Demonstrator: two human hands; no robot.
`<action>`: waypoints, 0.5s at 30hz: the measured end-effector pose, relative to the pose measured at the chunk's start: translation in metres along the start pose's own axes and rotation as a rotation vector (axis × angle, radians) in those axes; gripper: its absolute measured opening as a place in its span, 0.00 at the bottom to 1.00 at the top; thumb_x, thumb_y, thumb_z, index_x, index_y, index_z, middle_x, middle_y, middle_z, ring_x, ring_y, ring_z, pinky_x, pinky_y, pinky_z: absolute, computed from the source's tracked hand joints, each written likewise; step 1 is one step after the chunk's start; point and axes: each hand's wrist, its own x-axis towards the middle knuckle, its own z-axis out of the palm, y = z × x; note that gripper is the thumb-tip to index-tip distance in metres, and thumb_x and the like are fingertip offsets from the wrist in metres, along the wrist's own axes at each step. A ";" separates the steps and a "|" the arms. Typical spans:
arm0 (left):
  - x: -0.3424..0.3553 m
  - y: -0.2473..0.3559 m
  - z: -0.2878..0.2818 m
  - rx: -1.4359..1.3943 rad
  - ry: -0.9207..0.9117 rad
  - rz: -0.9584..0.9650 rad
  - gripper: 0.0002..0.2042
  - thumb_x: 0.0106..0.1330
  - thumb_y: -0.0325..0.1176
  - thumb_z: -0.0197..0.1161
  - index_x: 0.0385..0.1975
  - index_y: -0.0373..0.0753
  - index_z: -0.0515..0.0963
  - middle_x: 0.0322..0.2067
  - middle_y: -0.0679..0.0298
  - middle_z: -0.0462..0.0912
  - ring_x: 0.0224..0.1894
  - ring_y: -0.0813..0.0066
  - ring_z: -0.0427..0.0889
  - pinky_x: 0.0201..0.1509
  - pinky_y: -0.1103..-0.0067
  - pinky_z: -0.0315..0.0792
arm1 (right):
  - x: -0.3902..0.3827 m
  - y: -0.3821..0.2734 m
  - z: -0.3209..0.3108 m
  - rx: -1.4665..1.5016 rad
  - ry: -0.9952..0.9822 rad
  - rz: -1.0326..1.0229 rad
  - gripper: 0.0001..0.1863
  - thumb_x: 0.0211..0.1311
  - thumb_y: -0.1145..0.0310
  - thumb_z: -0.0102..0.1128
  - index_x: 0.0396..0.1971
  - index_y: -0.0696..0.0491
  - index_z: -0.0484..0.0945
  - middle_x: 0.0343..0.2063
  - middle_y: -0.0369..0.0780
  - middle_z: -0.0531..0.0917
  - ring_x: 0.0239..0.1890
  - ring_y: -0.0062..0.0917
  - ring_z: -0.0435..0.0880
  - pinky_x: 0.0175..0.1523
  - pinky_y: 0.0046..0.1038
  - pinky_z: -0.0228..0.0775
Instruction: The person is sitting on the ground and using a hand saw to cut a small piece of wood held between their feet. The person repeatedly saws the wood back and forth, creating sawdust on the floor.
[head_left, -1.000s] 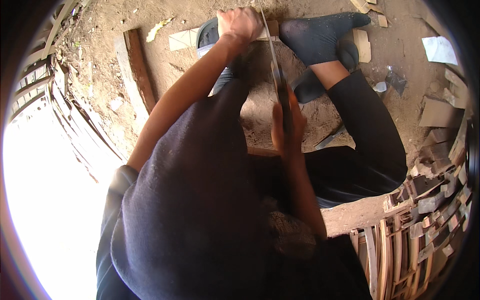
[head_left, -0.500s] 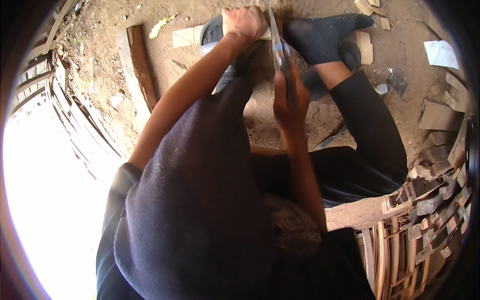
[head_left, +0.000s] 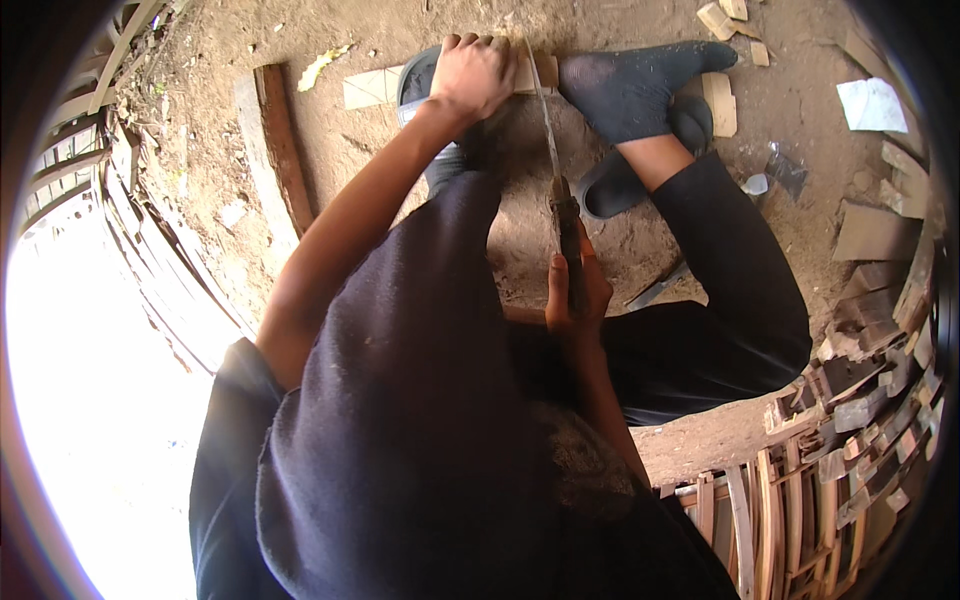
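A hand saw (head_left: 552, 150) points away from me, its thin blade lying across a pale wooden board (head_left: 370, 88) on the ground. My right hand (head_left: 582, 285) is closed round the dark saw handle, low between my legs. At the far side, my left hand (head_left: 473, 76) is bent over the board just left of the blade, its fingers curled over the far edge. My left foot, in a dark slipper (head_left: 416, 80), rests on the board beside that hand. My right foot, in a dark sock (head_left: 640, 90), is against the board right of the blade.
An empty dark slipper (head_left: 605, 188) lies by my right ankle. To the left is a longer plank (head_left: 275, 150) on the dirt. Wood offcuts (head_left: 718, 103) and a white scrap (head_left: 870, 105) lie right. Stacked wood pieces (head_left: 860, 412) line the lower right.
My right hand has drawn the saw back toward me, so more blade shows on the near side of the board. My left hand stays on the board.
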 end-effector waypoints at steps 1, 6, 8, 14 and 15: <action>-0.017 0.000 0.002 0.049 0.082 0.106 0.21 0.66 0.46 0.50 0.50 0.37 0.72 0.45 0.52 0.79 0.54 0.58 0.75 0.65 0.57 0.56 | 0.003 -0.002 0.003 -0.085 -0.032 0.022 0.22 0.68 0.63 0.51 0.57 0.59 0.71 0.45 0.51 0.81 0.42 0.32 0.82 0.45 0.30 0.72; -0.035 0.013 -0.004 0.183 0.101 0.125 0.29 0.64 0.49 0.53 0.56 0.30 0.64 0.50 0.53 0.74 0.59 0.57 0.68 0.70 0.53 0.47 | 0.065 -0.024 0.018 -0.079 -0.163 0.263 0.22 0.68 0.64 0.50 0.57 0.59 0.70 0.44 0.51 0.81 0.40 0.29 0.82 0.43 0.30 0.72; -0.024 0.020 -0.010 0.247 -0.018 0.059 0.29 0.63 0.49 0.55 0.54 0.30 0.65 0.47 0.55 0.74 0.57 0.58 0.70 0.67 0.51 0.50 | 0.042 -0.014 0.011 -0.123 -0.101 0.091 0.20 0.68 0.65 0.49 0.55 0.60 0.71 0.38 0.50 0.82 0.34 0.29 0.82 0.39 0.30 0.72; -0.016 0.028 -0.010 0.336 -0.121 0.059 0.26 0.64 0.53 0.55 0.45 0.32 0.69 0.40 0.58 0.76 0.49 0.60 0.76 0.60 0.49 0.56 | 0.021 -0.003 0.003 -0.088 -0.104 0.039 0.20 0.69 0.66 0.48 0.57 0.60 0.69 0.40 0.51 0.81 0.42 0.35 0.82 0.44 0.33 0.73; -0.015 0.033 -0.015 0.331 -0.147 0.046 0.26 0.65 0.54 0.53 0.47 0.33 0.68 0.42 0.57 0.78 0.51 0.60 0.76 0.61 0.50 0.57 | 0.060 -0.010 0.009 -0.087 -0.175 0.133 0.21 0.69 0.67 0.48 0.58 0.60 0.68 0.43 0.51 0.80 0.44 0.35 0.82 0.45 0.33 0.73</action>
